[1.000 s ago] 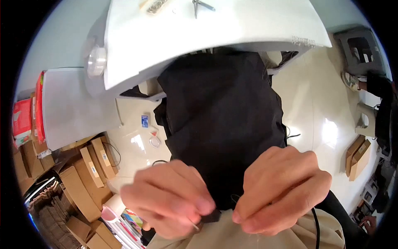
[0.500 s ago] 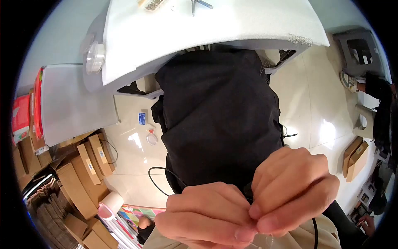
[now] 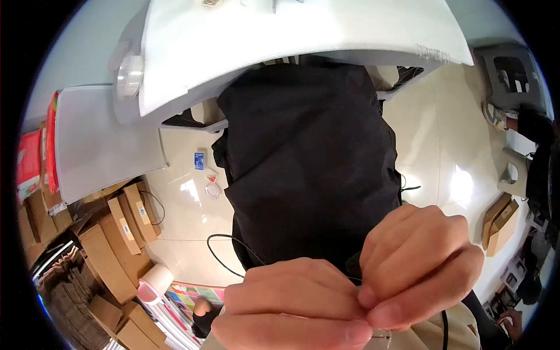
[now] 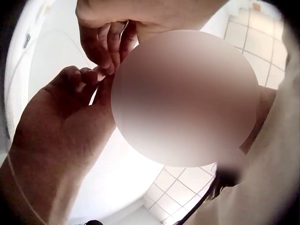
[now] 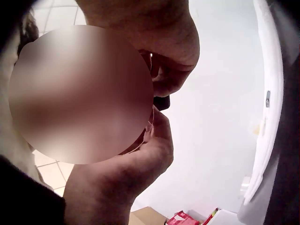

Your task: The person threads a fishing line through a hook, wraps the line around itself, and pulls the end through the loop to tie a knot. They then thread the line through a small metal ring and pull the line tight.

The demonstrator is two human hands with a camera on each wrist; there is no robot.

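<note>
Fingertip work on a thin strand (image 3: 379, 335) looks like the step in hand: left hand (image 3: 291, 306) and right hand (image 3: 417, 262), touching, both pinch it in curled fingers low over the black garment (image 3: 309, 157) on the lap, and any next move would need small, steady pulls.

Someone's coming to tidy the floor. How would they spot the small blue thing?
Below the white table spreads a black cloth. On the glossy floor just left of it lies a small blue card, the only blue rectangle there; its neighbours are a red scrap and a pale ring.
</note>
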